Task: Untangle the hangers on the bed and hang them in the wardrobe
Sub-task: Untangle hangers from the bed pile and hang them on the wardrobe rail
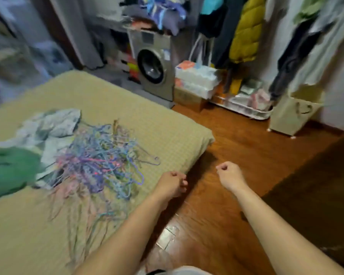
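A tangled heap of thin wire hangers (99,161), blue, purple and pink, lies on the bed (127,108) with its tan cover. My left hand (172,184) hovers at the bed's near edge, just right of the heap, fingers curled into a fist with nothing in it. My right hand (229,175) is out over the wooden floor, also curled and holding nothing. Clothes hang in the open wardrobe area (246,30) at the back right, among them a yellow padded jacket.
Crumpled grey and green cloth (38,135) lies on the bed left of the hangers. A washing machine (155,66) stands beyond the bed's foot, with boxes, a white rack (242,108) and a beige hamper (294,114) along the back wall. Wooden floor (236,143) lies between.
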A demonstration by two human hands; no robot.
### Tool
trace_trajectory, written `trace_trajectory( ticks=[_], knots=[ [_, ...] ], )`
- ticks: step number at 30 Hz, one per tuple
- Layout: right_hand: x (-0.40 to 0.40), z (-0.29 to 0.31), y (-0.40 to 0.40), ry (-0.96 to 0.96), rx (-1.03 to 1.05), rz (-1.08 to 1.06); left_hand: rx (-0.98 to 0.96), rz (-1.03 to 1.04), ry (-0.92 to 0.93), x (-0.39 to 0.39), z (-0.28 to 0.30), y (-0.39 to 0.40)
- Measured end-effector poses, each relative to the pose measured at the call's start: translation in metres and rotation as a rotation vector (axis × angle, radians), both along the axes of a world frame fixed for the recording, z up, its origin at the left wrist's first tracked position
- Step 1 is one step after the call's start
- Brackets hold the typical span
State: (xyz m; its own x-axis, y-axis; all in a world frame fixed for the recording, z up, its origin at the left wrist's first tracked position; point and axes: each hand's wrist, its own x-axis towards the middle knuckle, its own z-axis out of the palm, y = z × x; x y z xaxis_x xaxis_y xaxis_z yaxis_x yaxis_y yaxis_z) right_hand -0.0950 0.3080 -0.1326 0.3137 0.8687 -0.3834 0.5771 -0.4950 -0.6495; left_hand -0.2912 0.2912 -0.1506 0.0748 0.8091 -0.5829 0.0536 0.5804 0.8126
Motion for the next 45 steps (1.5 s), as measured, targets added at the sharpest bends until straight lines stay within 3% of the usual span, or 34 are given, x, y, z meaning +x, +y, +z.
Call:
trace_trajectory(
  ticks=[3,6,10,19,21,24,26,28,32,35,37,40,42,45],
  knots=[
    [-0.132,-0.022,0.027,-0.051,-0.023,0.265,0.07,0.163,0.093,-0.111,-0.009,-0.018],
    [-0.261,-0.049,0.031,-0.1,-0.087,0.563,0.099,0.201,0.155,-0.193,-0.023,-0.027],
    [-0.376,-0.074,0.034,-0.211,-0.064,0.847,0.154,0.316,0.198,-0.269,-0.031,-0.024],
    [-0.439,-0.125,0.093,-0.456,-0.124,1.191,0.059,0.461,0.217,-0.314,-0.07,0.011],
    [-0.441,-0.138,0.108,-0.489,-0.141,1.241,-0.041,0.474,0.302,-0.321,-0.078,0.028],
    [-0.435,-0.153,0.137,-0.477,-0.143,1.302,-0.185,0.739,0.515,-0.335,-0.108,0.055],
    [-0.423,-0.164,0.164,-0.462,-0.152,1.341,-0.365,0.79,0.582,-0.336,-0.128,0.071],
    [-0.405,-0.175,0.191,-0.446,-0.182,1.327,-0.483,0.762,0.494,-0.333,-0.144,0.086],
    [-0.355,-0.198,0.238,-0.518,-0.29,1.287,-0.533,0.797,0.401,-0.324,-0.202,0.1],
    [-0.326,-0.225,0.257,-0.502,-0.479,1.171,-0.504,0.875,0.401,-0.312,-0.181,0.109],
    [-0.321,-0.241,0.259,-0.394,-0.606,1.092,-0.506,0.865,0.411,-0.309,-0.179,0.106],
    [-0.329,-0.262,0.254,-0.077,-0.766,0.872,-0.518,0.883,0.447,-0.305,-0.167,0.097],
    [-0.337,-0.27,0.249,0.065,-0.703,0.679,-0.543,0.899,0.448,-0.301,-0.15,0.094],
    [-0.344,-0.267,0.275,0.058,-0.275,0.355,-0.517,0.941,0.461,-0.292,-0.13,0.094]
  ],
)
